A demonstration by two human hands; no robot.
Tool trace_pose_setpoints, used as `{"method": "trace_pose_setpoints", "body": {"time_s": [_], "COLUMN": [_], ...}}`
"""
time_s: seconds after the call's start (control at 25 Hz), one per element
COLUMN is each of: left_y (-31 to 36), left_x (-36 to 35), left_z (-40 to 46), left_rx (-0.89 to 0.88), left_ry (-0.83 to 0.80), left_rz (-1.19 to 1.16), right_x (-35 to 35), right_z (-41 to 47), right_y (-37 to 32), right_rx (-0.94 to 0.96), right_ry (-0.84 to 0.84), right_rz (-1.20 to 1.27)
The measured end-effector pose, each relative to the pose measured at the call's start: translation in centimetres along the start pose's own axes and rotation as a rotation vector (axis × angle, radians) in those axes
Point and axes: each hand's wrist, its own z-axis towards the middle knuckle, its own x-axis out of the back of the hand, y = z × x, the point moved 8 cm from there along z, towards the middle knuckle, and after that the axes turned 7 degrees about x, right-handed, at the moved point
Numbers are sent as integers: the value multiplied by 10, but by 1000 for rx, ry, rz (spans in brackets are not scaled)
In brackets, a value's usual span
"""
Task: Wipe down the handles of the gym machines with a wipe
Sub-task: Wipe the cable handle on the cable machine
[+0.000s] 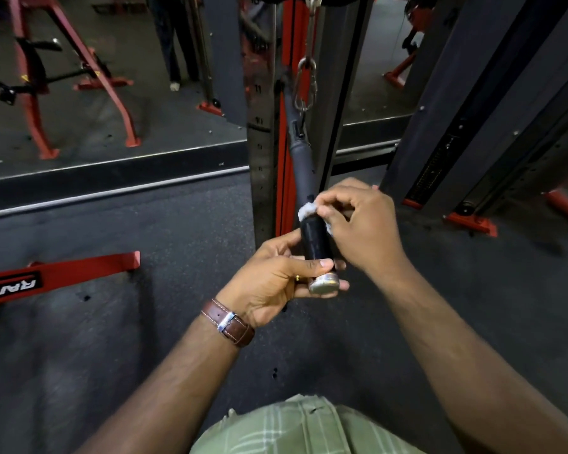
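Note:
A black cable handle bar point(313, 235) with a silver end cap hangs from a carabiner point(305, 85) on the cable machine, slanting down toward me. My left hand point(276, 276), with a brown watch strap at the wrist, grips the bar's lower end near the cap, thumb across it. My right hand point(358, 224) pinches a small white wipe point(307, 210) against the bar just above the black grip. Most of the wipe is hidden under my fingers.
The machine's numbered steel upright point(259, 142) and red weight guide point(286, 178) stand right behind the bar. A dark frame post point(473, 109) rises at the right. A red floor foot point(63, 273) lies at the left. A mirror behind shows red equipment and a person's legs point(174, 44).

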Motion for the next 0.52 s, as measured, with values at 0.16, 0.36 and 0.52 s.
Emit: {"method": "trace_pose_setpoints", "body": {"time_s": [0.16, 0.36, 0.52], "left_y": [-6, 0, -7], "left_x": [-2, -7, -10], "left_z": [-4, -2, -2], "left_rx": [-31, -39, -119], "left_ry": [71, 51, 153], "left_rz": [-3, 1, 29], "right_x": [-1, -12, -5], "right_z": [-21, 15, -24], "right_y": [-22, -23, -20], "right_rx": [66, 137, 116], "right_ry": [-300, -118, -319], "right_rz": [-110, -150, -124]}}
